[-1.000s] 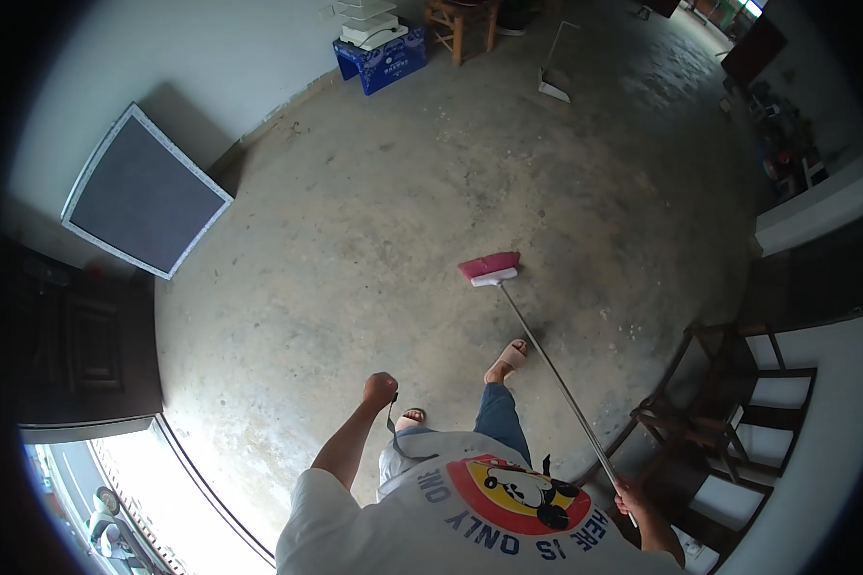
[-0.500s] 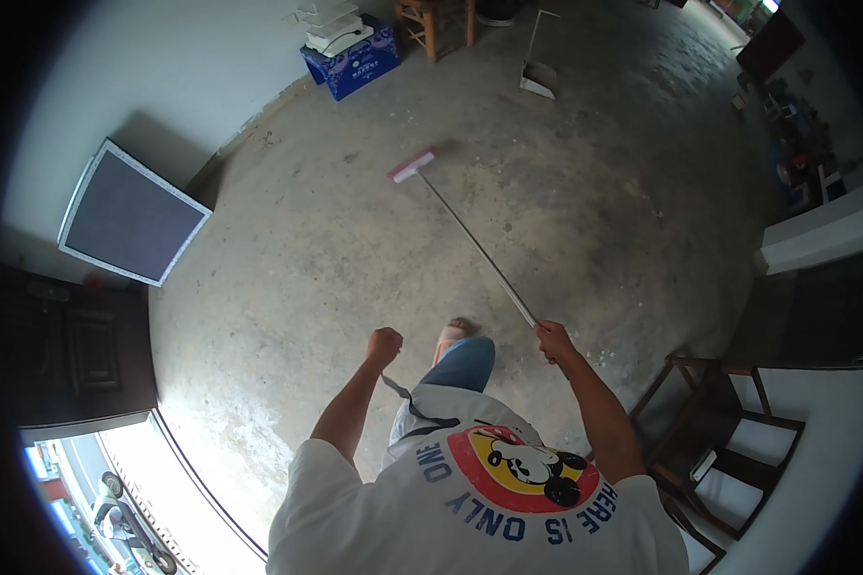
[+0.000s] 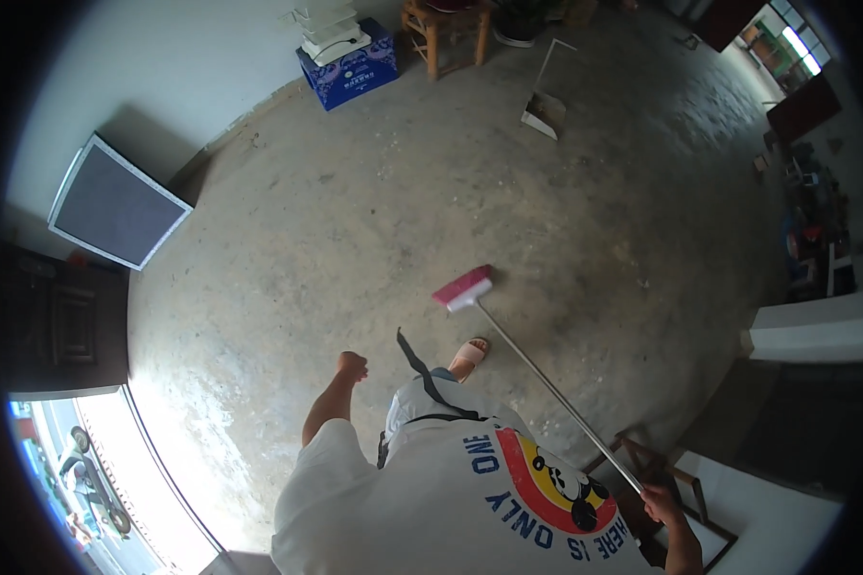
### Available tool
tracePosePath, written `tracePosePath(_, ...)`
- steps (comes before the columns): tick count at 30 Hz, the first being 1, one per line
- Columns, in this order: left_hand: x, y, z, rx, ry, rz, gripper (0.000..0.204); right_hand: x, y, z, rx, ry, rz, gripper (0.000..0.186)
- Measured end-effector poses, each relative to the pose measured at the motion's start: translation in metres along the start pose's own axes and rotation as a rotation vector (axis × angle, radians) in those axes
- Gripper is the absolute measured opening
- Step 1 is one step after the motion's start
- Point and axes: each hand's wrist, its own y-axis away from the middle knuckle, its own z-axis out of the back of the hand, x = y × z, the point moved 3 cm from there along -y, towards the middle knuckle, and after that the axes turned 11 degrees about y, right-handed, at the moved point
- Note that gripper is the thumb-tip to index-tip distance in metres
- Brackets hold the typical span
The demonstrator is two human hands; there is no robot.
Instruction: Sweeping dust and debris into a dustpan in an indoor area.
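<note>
A broom [image 3: 463,288] with pink bristles, a white head and a long metal pole is in front of me, its head low over the concrete floor just beyond my sandalled foot [image 3: 471,353]. My right hand [image 3: 657,503] is wrapped round the upper end of the pole, at the lower right by the wooden chair. My left hand [image 3: 352,366] hangs free on the left with its fingers curled in and nothing visible in them. Farther off, a long-handled dustpan [image 3: 545,117] stands on the floor, apart from the broom.
A grey framed panel [image 3: 120,203] leans on the left wall. Along the back are a blue box [image 3: 350,77] with white things on top and a wooden stool [image 3: 441,40]. A dark wooden chair [image 3: 686,484] stands at right. An open doorway [image 3: 129,470] lies at lower left.
The broom head has come much nearer to me and slightly right. My right hand has drawn back to the lower right with the pole. My left hand has shifted left and a little lower.
</note>
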Motion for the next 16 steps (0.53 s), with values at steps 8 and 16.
tracePosePath(8,-0.159,0.058,-0.142,0.112,0.328,-0.405,0.016,0.139,-0.209,0.043,-0.153,0.494,0.461,0.033)
tracePosePath(16,-0.214,0.106,-0.220,-0.154,0.421,-0.320,0.015,0.431,-0.381,0.066,0.092,0.463,0.389,0.037)
